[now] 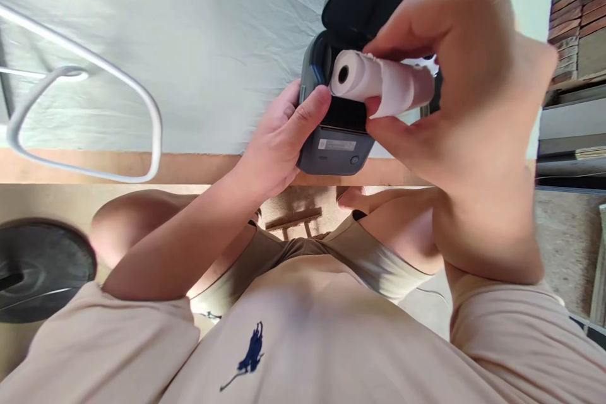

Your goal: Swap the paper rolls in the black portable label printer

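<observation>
While the left hand grips the side of the dark printer at the table edge, the right hand pinches the white paper roll between thumb and fingers, just above the printer's open compartment.

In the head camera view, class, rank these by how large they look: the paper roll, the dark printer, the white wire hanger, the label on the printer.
1. White wire hanger
2. Dark printer, partly hidden by both hands
3. Paper roll, nearer the camera, so its rank is unsure
4. Label
</observation>
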{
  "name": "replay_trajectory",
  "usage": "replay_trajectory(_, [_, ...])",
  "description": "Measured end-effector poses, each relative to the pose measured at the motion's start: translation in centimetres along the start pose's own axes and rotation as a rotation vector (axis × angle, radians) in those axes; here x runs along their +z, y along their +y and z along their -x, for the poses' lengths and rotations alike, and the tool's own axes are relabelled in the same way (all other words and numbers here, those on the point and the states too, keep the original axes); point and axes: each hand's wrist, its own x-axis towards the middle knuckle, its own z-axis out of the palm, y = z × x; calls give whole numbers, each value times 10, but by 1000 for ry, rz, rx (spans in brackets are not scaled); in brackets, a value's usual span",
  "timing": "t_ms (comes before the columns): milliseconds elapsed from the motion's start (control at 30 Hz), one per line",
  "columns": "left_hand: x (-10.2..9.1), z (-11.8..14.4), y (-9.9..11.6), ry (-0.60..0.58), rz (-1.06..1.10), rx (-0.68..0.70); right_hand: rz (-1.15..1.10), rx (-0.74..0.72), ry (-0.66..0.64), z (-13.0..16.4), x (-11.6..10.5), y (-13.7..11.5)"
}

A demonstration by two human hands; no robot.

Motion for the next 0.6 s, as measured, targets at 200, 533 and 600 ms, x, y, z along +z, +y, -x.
replay_trajectory(200, [0,-5,0,26,85,22,142,-133,41,2,11,10])
replay_trajectory(533, [-4,0,1,68,69,-4,-342,-247,148,13,14,13])
replay_trajectory(600, [-2,2,1,84,11,-1,-537,-9,190,10,15,20])
